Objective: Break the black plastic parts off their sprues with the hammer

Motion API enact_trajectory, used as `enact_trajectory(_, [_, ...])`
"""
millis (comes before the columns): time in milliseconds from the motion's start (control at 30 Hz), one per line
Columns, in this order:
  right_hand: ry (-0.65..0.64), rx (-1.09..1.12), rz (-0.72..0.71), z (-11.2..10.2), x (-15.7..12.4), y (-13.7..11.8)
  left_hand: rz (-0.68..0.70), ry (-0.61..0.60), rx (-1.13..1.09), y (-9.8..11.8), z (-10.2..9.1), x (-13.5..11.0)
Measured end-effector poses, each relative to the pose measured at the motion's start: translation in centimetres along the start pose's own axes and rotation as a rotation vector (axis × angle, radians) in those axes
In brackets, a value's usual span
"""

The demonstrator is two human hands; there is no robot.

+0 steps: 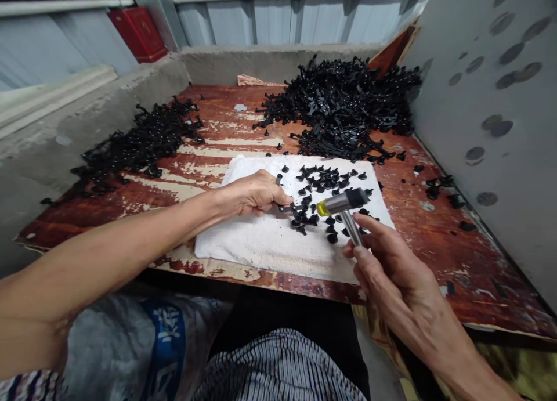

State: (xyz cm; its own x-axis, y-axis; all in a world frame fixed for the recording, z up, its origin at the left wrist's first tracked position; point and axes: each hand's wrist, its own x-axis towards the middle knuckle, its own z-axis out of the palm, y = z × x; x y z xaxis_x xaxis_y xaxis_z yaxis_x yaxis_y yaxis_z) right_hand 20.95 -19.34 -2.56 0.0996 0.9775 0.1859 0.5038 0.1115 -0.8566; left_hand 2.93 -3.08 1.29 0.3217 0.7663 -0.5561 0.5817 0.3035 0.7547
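Note:
Over the white cloth [248, 238], my left hand [256, 193] is closed on a small black plastic part [286, 208], whose ends stick out past the fingers. My right hand [387, 267] grips the metal handle of a small mallet [342, 202], with one yellow face and one black face. The mallet head is held above the cloth, its yellow face pointing left towards the part. Loose black knob-like pieces [324, 177] lie scattered on the cloth around and behind the mallet. The lower end of the handle is partly hidden by my right hand.
A large heap of black parts [343, 105] covers the back right of the worn red-brown table [230, 119]. A smaller heap [143, 140] lies along the left. Concrete ledges border the back and left; a grey panel [491, 157] stands on the right. A red box [138, 34] sits back left.

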Motion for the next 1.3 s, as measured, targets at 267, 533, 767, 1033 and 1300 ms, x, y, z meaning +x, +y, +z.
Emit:
enact_trajectory(267, [-0.008, -0.333, -0.429, -0.4, 1.9, 0.2, -0.020, -0.017, 0.053, 0.3, -0.1, 0.3])
enact_trajectory(533, [-0.035, -0.461, -0.476, -0.5, 2.5, -0.8, 0.002, -0.011, 0.069, 0.3, 0.1, 0.2])
enact_trajectory(767, [-0.114, -0.547, -0.486, -0.8, 2.6, -0.8, 0.045, 0.038, 0.075, 0.2, 0.1, 0.2])
enact_trajectory(1033, [0.007, -0.451, -0.493, -0.7, 2.6, -1.2, 0.021, 0.054, 0.111, 0.4, 0.2, 0.1])
enact_trajectory(1300, [0.080, -0.442, -0.490, -1.0, 2.9, -1.4, 0.045, 0.032, 0.072, 0.2, 0.1, -0.1])
